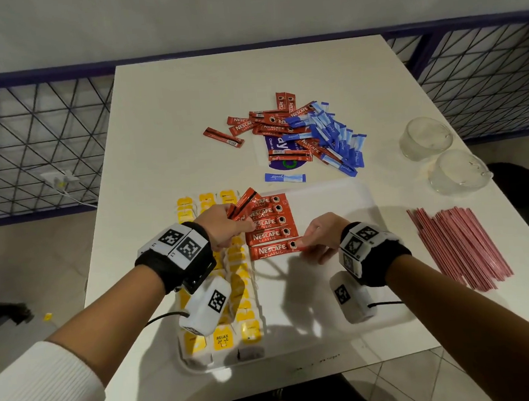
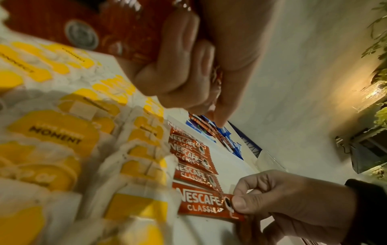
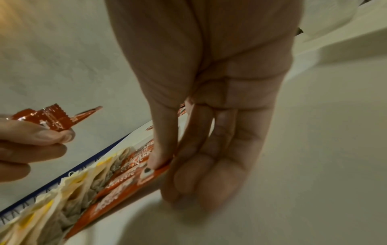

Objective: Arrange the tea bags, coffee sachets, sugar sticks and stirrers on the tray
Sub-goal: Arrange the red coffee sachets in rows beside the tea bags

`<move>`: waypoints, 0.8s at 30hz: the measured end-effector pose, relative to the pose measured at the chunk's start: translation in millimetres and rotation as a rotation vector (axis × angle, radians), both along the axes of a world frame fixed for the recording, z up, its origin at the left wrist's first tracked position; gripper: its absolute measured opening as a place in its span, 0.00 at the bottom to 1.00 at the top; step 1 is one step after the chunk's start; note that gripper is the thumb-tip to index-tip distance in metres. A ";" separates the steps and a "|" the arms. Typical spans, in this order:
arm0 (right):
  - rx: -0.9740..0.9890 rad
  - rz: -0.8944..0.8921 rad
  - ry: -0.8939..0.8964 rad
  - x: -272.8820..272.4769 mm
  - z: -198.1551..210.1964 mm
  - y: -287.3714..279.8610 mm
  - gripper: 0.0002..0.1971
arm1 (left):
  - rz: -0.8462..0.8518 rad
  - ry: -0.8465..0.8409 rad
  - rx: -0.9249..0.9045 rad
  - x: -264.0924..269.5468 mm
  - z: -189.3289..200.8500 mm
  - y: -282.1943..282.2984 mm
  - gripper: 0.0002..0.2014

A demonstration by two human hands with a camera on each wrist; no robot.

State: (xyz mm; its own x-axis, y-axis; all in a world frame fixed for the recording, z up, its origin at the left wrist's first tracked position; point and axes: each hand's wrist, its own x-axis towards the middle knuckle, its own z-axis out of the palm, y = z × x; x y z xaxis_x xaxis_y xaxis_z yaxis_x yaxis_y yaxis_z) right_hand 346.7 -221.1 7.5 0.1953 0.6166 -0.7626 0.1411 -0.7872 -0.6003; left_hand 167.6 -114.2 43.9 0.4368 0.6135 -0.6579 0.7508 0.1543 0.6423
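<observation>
Five sachets (image 1: 269, 222) reading "NESCAFE CLASSIC" lie on the tray (image 1: 335, 195) beside yellow tea bags (image 1: 241, 283); the right hand (image 1: 319, 237) pinches the nearest, the left hand (image 1: 224, 225) grips spares (image 1: 244, 201). Blue "equal" sticks (image 1: 330, 133) and stirrers (image 1: 457, 243) wait upper and right on the surface (image 1: 188, 111).

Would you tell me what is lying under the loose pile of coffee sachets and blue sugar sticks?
Under the pile lies a purple printed sheet with white lettering and a green mark; most of it is covered, so its text cannot be read whole.

Glossy foil coffee sachets (image 1: 271, 225), matt white plastic tray (image 1: 335, 195), clear glass cups (image 1: 425, 139)
</observation>
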 end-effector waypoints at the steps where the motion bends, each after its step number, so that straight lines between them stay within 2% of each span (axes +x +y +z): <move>1: 0.001 -0.002 -0.007 -0.5 -0.3 0.4 0.09 | 0.006 -0.003 -0.004 0.2 -0.4 -0.5 0.07; 9: -0.053 0.063 -0.112 -3.8 -2.9 7.5 0.12 | 0.033 0.001 -0.010 0.7 -1.5 1.1 0.07; 20: -0.083 0.159 -0.098 0.2 -1.8 10.5 0.11 | 0.001 0.023 -0.006 1.3 0.3 3.0 0.08; 24: -0.080 0.211 -0.122 3.5 -1.3 13.0 0.14 | 0.001 -0.034 -0.059 1.4 2.9 1.7 0.07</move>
